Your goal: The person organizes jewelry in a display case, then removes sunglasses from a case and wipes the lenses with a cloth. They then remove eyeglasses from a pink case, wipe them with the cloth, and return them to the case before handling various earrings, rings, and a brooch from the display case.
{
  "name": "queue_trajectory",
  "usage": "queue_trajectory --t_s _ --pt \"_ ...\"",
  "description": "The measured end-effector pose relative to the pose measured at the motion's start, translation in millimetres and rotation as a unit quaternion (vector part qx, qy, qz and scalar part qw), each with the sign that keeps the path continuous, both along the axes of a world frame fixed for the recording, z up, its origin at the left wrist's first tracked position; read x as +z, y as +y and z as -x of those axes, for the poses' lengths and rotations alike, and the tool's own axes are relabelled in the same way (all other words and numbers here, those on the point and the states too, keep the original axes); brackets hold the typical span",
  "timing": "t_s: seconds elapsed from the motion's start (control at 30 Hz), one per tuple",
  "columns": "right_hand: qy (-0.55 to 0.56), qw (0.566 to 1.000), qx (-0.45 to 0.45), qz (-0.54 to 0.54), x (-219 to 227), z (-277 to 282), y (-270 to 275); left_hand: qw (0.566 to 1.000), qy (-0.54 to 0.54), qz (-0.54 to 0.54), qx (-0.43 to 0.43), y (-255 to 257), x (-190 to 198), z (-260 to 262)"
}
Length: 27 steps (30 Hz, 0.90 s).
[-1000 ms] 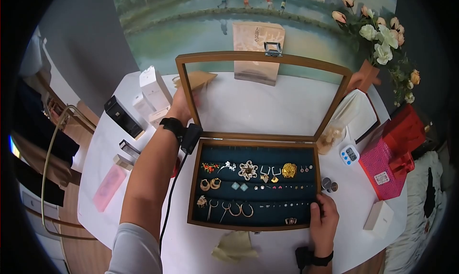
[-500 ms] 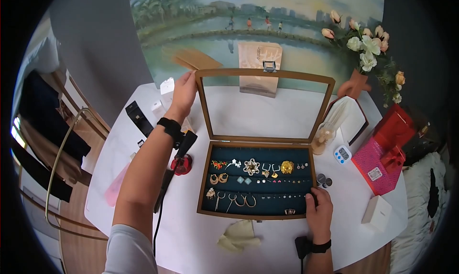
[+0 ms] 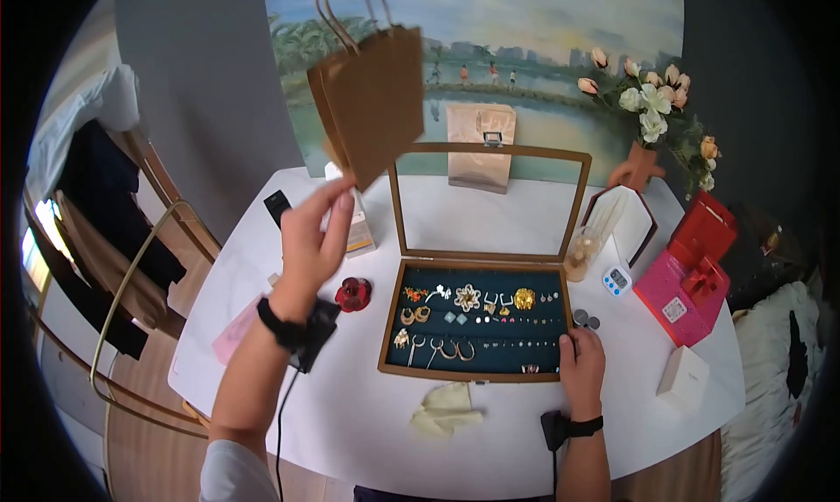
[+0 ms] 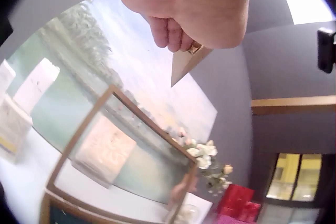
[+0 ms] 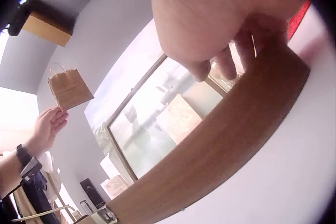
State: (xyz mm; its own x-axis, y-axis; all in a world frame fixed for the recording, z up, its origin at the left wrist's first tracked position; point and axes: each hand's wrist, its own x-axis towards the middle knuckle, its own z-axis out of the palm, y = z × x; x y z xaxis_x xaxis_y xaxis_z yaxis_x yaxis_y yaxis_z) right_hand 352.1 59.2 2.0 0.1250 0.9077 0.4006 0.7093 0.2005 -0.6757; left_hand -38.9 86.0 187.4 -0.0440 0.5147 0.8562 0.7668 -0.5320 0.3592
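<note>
In the head view my left hand (image 3: 317, 231) is raised left of the display box and pinches a brown paper bag (image 3: 376, 104) at its bottom corner. The bag stands upright above the fingers, its twisted handles on top. A wooden jewelry box (image 3: 481, 375) lies with its glass lid (image 3: 490, 149) raised. Earrings and brooches, among them a gold flower piece (image 3: 524, 299), sit in rows on dark green lining. At the box's front right corner my right hand (image 3: 584, 371) grips the wooden edge; the right wrist view shows its fingers (image 5: 226, 64) over the rim.
A red round object (image 3: 353, 294) and a pale cloth (image 3: 446, 410) lie near the box. Two small grey cylinders (image 3: 586, 319), a timer (image 3: 617, 280), a pink and red gift bag (image 3: 682, 296) and a white box (image 3: 683, 378) stand at the right. Behind is a tan package (image 3: 481, 169).
My left hand has lifted the paper bag from beside the lid, up and toward me. The right hand stays at the box corner. The head view has tilted upward.
</note>
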Motion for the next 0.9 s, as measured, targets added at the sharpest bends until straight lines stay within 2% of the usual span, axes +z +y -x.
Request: queue_trajectory --t_s 0.07,0.1,0.17,0.23,0.27,0.3,0.4,0.47,0.63,0.7,0.77,0.8,0.9 --pt "-0.019 0.996 -0.007 -0.092 2.9 -0.7 -1.0 0.998 -0.025 0.061 -0.011 -50.2 -15.3 -20.1" --pt "-0.023 0.996 -0.009 -0.085 9.5 1.9 -5.4 0.994 -0.031 0.108 -0.011 -74.5 -25.8 -29.3" --pt "0.175 0.976 0.085 -0.102 27.6 16.9 -16.9 0.994 -0.003 0.102 -0.026 -108.5 -61.4 -41.2" --pt "0.273 0.936 0.21 -0.075 37.6 27.1 -33.8 0.989 -0.046 0.129 -0.062 -139.4 -89.9 -62.7" --pt "0.351 0.896 0.271 -0.013 39.9 31.9 -46.4 0.983 -0.062 0.157 -0.073 -152.8 -102.9 -72.6" --pt "0.362 0.868 0.339 0.006 41.5 32.4 -56.5 0.98 -0.068 0.17 -0.078 -163.8 -113.4 -81.8" --pt "0.377 0.875 0.302 0.029 29.4 31.2 -87.7 0.961 -0.134 0.219 -0.1 -192.0 -137.7 -97.7" --pt "0.325 0.873 0.352 -0.095 20.3 22.7 -89.9 0.968 -0.11 0.199 -0.104 -196.3 -137.4 -99.6" --pt "0.245 0.914 0.311 -0.092 27.7 10.5 -121.3 0.929 -0.196 0.258 -0.182 -195.7 -158.7 -97.4" --pt "0.343 0.883 0.319 -0.024 24.3 9.5 -137.1 0.921 -0.212 0.259 -0.198 -192.3 -157.4 -97.5" --pt "0.355 0.878 0.322 -0.013 24.2 6.2 -140.9 0.943 -0.031 0.271 -0.19 -191.5 -145.9 -94.6" --pt "0.318 0.887 0.333 -0.029 23.9 4.5 -141.1 0.95 0.052 0.252 -0.178 -191.4 -137.8 -95.2" --pt "0.266 0.898 0.347 -0.049 36.4 8.1 -143.4 0.928 0.068 0.294 -0.218 -192.9 -139.2 -90.9"
